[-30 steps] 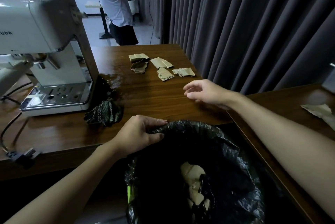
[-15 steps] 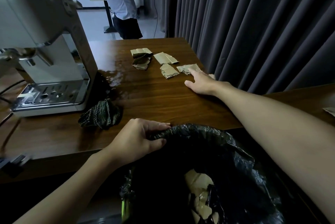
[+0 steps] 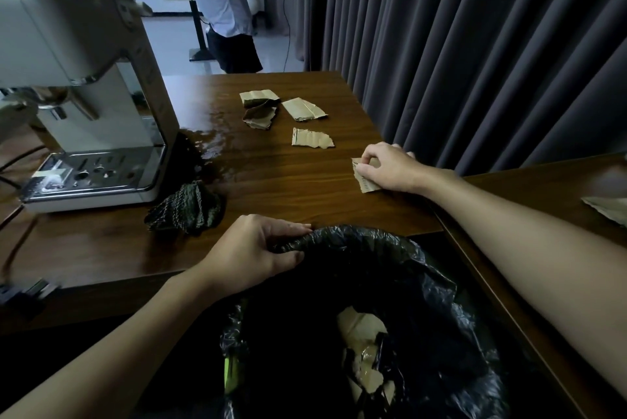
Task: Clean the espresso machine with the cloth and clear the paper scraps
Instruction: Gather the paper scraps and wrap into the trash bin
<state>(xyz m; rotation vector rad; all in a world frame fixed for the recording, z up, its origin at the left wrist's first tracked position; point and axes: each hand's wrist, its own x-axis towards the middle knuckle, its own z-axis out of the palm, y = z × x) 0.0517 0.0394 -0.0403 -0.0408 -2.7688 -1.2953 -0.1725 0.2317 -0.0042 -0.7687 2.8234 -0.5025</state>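
The right hand (image 3: 390, 167), which half a second ago lay flat over the outermost paper scrap (image 3: 364, 182), has drawn that scrap nearer along the table (image 3: 305, 188) and away from the rest. Its fingers are now curled, pinching the scrap against the wood close to the curtain (image 3: 475, 45). Four other scraps (image 3: 312, 138) lie where they did before, farther back on the table. The left hand (image 3: 251, 255) has not moved: its fingers and thumb grip the rim of the black bin bag (image 3: 424, 269) at the table's near edge, and torn paper (image 3: 363, 327) shows down inside the bag. The espresso machine (image 3: 78, 79) stands at the left of the table, with the dark cloth (image 3: 186, 208) bunched just in front of its base. A wet patch (image 3: 213, 143) shines beside the machine.
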